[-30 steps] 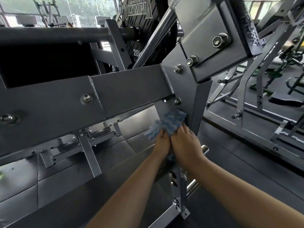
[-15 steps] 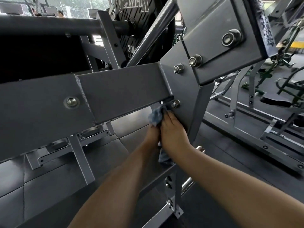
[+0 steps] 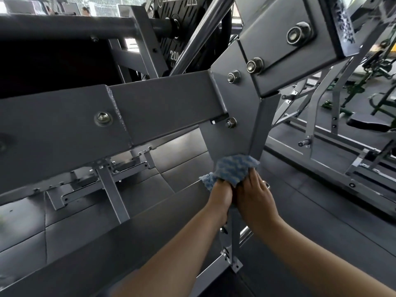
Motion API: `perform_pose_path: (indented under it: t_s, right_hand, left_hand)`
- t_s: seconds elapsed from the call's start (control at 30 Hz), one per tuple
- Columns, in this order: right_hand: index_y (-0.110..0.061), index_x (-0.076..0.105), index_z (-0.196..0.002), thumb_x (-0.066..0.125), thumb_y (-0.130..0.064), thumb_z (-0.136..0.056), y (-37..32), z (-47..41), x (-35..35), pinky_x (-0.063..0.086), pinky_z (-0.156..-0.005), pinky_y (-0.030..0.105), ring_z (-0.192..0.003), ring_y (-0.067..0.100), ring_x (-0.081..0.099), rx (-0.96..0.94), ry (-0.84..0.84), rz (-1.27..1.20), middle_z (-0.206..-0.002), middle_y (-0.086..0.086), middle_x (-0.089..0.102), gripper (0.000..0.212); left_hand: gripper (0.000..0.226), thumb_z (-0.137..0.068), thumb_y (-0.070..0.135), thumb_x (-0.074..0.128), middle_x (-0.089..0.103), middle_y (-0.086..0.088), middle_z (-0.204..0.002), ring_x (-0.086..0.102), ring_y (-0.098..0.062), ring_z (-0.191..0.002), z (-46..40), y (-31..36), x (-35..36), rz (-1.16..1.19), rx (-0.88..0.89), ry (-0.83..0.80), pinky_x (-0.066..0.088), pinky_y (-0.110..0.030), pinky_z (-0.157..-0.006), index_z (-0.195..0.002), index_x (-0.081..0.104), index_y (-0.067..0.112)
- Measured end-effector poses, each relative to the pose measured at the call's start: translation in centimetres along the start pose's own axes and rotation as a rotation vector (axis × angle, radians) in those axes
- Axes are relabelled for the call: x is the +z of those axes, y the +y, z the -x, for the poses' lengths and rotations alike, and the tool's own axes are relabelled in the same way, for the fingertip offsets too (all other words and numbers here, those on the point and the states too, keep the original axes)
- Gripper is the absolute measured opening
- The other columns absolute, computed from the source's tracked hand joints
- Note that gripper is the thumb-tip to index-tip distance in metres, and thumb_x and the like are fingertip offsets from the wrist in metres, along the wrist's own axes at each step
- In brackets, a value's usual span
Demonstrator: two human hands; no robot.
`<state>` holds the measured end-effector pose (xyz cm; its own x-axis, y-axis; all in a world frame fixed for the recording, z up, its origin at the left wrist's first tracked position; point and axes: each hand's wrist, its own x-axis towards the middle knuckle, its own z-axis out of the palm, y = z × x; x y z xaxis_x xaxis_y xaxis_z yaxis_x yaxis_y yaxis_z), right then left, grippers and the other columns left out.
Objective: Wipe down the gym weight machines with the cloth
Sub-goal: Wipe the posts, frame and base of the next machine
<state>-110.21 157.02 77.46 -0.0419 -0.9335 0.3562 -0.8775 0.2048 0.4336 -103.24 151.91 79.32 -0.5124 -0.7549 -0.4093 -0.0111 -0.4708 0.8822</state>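
1. Cloth (image 3: 232, 169) bunched against lower tip of the gray plate (image 3: 237, 116), just below its bottom bolt (image 3: 230, 123).
2. Left hand (image 3: 220, 196) grips cloth from under the plate.
3. Right hand (image 3: 256, 197) beside left, touching it, fingers on cloth; grip unclear.

Two bare forearms are seen, with no sleeve, glove, watch or ring worn on them. The left hand (image 3: 220, 195) and right hand (image 3: 256, 198) are uncovered, and short, unpainted nails are shown on the fingers (image 3: 258, 179).
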Motion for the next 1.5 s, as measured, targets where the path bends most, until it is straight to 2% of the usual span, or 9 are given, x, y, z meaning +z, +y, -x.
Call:
perform_pose_path:
  t_s: [0.1,0.37,0.43,0.6,0.83,0.93,1.03,1.33,1.5]
  right_hand:
    - [0.008,0.056,-0.121,0.081,-0.012,-0.057,-1.0,1.9,1.4,0.021,-0.114,0.05,-0.125,0.047,0.042,-0.062,0.024,-0.13,-0.126,0.025,0.056,0.072]
    - [0.002,0.063,-0.113,0.046,-0.013,-0.075,-3.9,1.2,-0.6,0.036,-0.105,0.04,-0.117,0.037,0.044,0.098,0.254,-0.678,-0.115,0.02,0.061,0.044]
    - [-0.002,0.063,-0.108,0.045,-0.02,-0.078,-4.4,1.4,-1.2,0.044,-0.098,0.044,-0.114,0.035,0.046,0.128,0.209,-0.725,-0.112,0.018,0.061,0.04]
    - [-0.007,0.064,-0.108,0.059,-0.032,-0.07,-3.8,1.4,-4.2,0.037,-0.098,0.034,-0.11,0.033,0.055,0.209,0.268,-0.7,-0.111,0.011,0.064,0.046]
    - [-0.003,0.072,-0.071,0.046,-0.028,-0.064,-6.4,-2.0,0.0,0.042,-0.083,0.036,-0.073,0.027,0.065,0.086,-0.283,-0.454,-0.071,0.011,0.069,0.037]
    - [0.004,0.069,-0.097,0.052,-0.029,-0.074,-6.5,-3.2,1.4,0.051,-0.087,0.038,-0.094,0.033,0.064,-0.039,-0.338,-0.441,-0.098,0.018,0.068,0.043]
    - [-0.001,0.041,-0.137,-0.01,-0.038,-0.073,-5.8,-4.9,3.1,0.02,-0.115,0.043,-0.135,0.035,0.031,-0.144,-0.387,-0.487,-0.143,0.02,0.038,0.09]
    - [-0.017,0.052,-0.12,0.023,-0.038,-0.098,-9.4,-8.3,0.7,0.031,-0.104,0.038,-0.122,0.028,0.043,-0.274,-0.42,-0.647,-0.132,0.008,0.051,0.042]
    - [-0.012,0.039,-0.135,0.019,-0.049,-0.096,-16.2,-4.7,-3.6,0.03,-0.105,0.041,-0.128,0.032,0.038,-0.463,-0.316,-0.688,-0.138,0.014,0.043,0.058]
  left_hand:
    - [0.026,-0.098,0.015,0.035,0.065,-0.006,-0.091,0.059,-0.015,-0.073,1.2,-0.5,-1.3,-0.039,0.01,-0.02,0.047,-0.024,-0.057,-0.102,0.061,0.016]
    - [0.015,-0.09,0.007,0.049,0.06,-0.014,-0.1,0.057,-0.025,-0.093,3.2,1.1,-5.8,-0.54,0.45,0.312,0.046,-0.029,-0.077,-0.101,0.053,-0.003]
    - [0.027,-0.086,0.016,0.053,0.055,-0.019,-0.108,0.057,-0.032,-0.098,3.9,1.2,-6.5,-0.572,0.471,0.387,0.049,-0.041,-0.087,-0.106,0.052,-0.002]
    - [0.066,-0.077,0.011,0.068,0.025,-0.006,-0.137,0.031,-0.019,-0.124,7.9,1.8,-7.3,-0.598,0.655,0.782,0.026,-0.025,-0.106,-0.132,0.031,0.003]
    - [0.059,-0.099,0.036,0.033,0.018,-0.01,-0.153,0.012,-0.028,-0.141,2.8,-2.3,-10.0,-1.354,0.174,0.465,0.01,-0.036,-0.114,-0.147,0.015,0.006]
    - [0.061,-0.098,0.05,0.02,0.026,-0.007,-0.151,0.019,-0.029,-0.14,1.6,-2.5,-10.2,-1.496,0.158,0.475,0.013,-0.043,-0.113,-0.149,0.014,0.016]
    - [0.057,-0.096,0.055,0.021,0.047,-0.007,-0.137,0.043,-0.03,-0.125,0.3,-1.3,-10.5,-1.567,0.115,0.486,0.03,-0.045,-0.099,-0.14,0.033,0.021]
    - [0.043,-0.098,0.046,0.024,0.061,-0.007,-0.118,0.056,-0.028,-0.108,3.8,-1.0,-14.7,-1.591,0.046,0.603,0.038,-0.038,-0.084,-0.111,0.054,0.019]
    - [0.054,-0.097,0.05,0.025,0.035,-0.002,-0.148,0.03,-0.022,-0.136,11.6,-3.6,-20.9,-1.538,-0.124,0.763,0.019,-0.036,-0.111,-0.143,0.028,0.023]
